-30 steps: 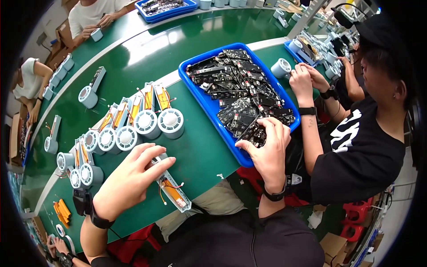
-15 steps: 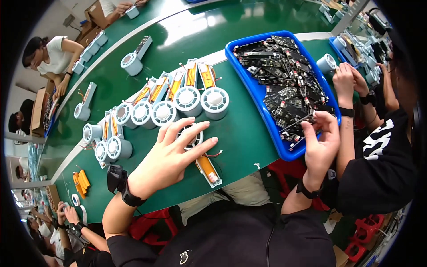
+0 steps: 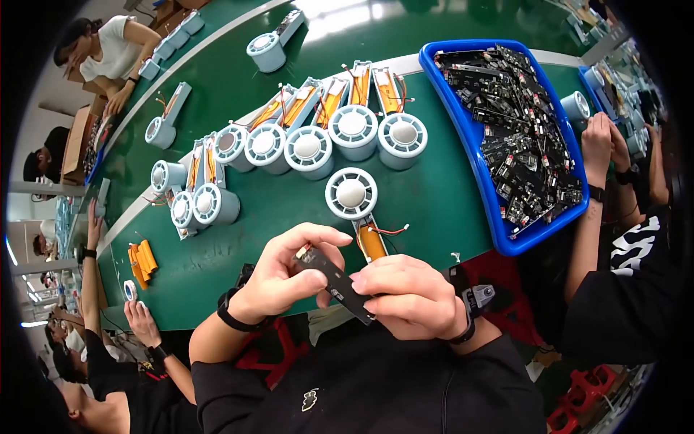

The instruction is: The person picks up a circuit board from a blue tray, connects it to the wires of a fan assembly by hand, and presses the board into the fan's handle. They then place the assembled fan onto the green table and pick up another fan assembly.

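Observation:
A long black circuit board (image 3: 338,285) is held between my two hands, just off the table's front edge. My left hand (image 3: 289,271) pinches its upper left end between thumb and fingers. My right hand (image 3: 413,296) grips the lower right end, with the fingertips on its edge. Just beyond my hands lies a light blue handheld fan unit (image 3: 351,195), its round head pointing away from me. Its open handle shows an orange battery (image 3: 373,243) and thin red wires; my right hand partly covers the handle.
A blue tray (image 3: 500,231) heaped with black circuit boards stands to the right. Several fan units (image 3: 309,150) with exposed batteries line the table's middle. Loose orange batteries (image 3: 143,262) and a tape roll (image 3: 130,290) lie at the left. Co-workers' hands (image 3: 597,148) work at both sides.
My right hand has left the tray with a circuit board and come in front of me. My left hand has moved off the fan unit to take the board's other end.

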{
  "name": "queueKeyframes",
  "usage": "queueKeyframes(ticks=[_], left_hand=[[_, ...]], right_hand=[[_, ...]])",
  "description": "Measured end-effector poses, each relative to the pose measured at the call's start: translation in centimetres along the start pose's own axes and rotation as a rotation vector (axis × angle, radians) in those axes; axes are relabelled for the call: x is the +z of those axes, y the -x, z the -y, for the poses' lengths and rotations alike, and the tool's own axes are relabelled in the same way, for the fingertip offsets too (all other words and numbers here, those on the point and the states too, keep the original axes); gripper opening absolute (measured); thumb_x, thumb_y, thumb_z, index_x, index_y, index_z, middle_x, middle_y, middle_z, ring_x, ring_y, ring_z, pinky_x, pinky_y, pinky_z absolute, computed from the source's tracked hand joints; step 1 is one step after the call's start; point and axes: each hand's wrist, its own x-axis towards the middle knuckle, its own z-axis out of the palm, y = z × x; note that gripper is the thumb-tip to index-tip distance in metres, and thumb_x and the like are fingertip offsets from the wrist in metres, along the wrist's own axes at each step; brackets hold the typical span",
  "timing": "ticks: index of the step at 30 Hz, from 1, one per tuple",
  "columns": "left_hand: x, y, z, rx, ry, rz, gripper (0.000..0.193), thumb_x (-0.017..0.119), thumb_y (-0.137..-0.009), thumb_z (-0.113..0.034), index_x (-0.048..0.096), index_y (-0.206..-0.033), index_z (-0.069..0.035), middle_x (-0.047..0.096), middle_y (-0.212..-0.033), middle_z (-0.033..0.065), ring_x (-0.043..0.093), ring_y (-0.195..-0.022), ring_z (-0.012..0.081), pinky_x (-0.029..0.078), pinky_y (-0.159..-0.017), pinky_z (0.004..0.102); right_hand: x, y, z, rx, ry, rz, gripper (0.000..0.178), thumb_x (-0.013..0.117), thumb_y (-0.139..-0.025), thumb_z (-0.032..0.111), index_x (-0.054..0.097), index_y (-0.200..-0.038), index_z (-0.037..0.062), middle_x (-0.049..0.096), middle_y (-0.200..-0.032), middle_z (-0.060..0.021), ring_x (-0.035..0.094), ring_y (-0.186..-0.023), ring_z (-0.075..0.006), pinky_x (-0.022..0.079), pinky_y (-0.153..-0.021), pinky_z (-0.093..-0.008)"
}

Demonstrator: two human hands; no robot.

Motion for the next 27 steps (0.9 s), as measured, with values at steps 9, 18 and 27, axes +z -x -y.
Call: queueKeyframes(ticks=[9,18,27], left_hand=[[-3.4,-0.3,2.9,0.368,-0.217,-0.085,0.050,0.071,-0.091,0.006,0.052,-0.137,-0.002,0.059,-0.086,0.0021,0.069,-0.086,0.0117,0.055,-0.075,0.0243],[-2.2,0.3,2.6,0.265,-0.625,-0.215,0.044,0.072,-0.090,0.007,0.058,-0.131,-0.002,0.056,-0.093,0.0033,0.061,-0.081,0.0149,0.058,-0.083,0.0326],[-1.3,-1.4,2.2,0.447,-0.773,-0.101,0.043,0.068,-0.095,0.001,0.065,-0.138,0.002,0.059,-0.111,0.0128,0.063,-0.087,0.0189,0.050,-0.074,0.0284]], right_hand=[[-0.7,-3.3,-0.8,0.183,0.679,0.231,0.037,0.088,-0.072,-0.001,0.074,-0.106,0.0041,0.075,-0.113,-0.0085,0.065,-0.096,-0.0269,0.053,-0.078,-0.0353],[0.4,-2.7,-3.7,0.268,0.393,0.122,0.024,0.086,-0.076,0.000,0.076,-0.097,0.0035,0.076,-0.094,-0.0092,0.062,-0.065,-0.0216,0.049,-0.059,-0.0338],[1.0,-3.5,-3.8,0.137,0.539,0.101,0.020,0.083,-0.076,-0.003,0.075,-0.093,0.0016,0.072,-0.086,-0.0085,0.061,-0.063,-0.0217,0.046,-0.054,-0.0338]])
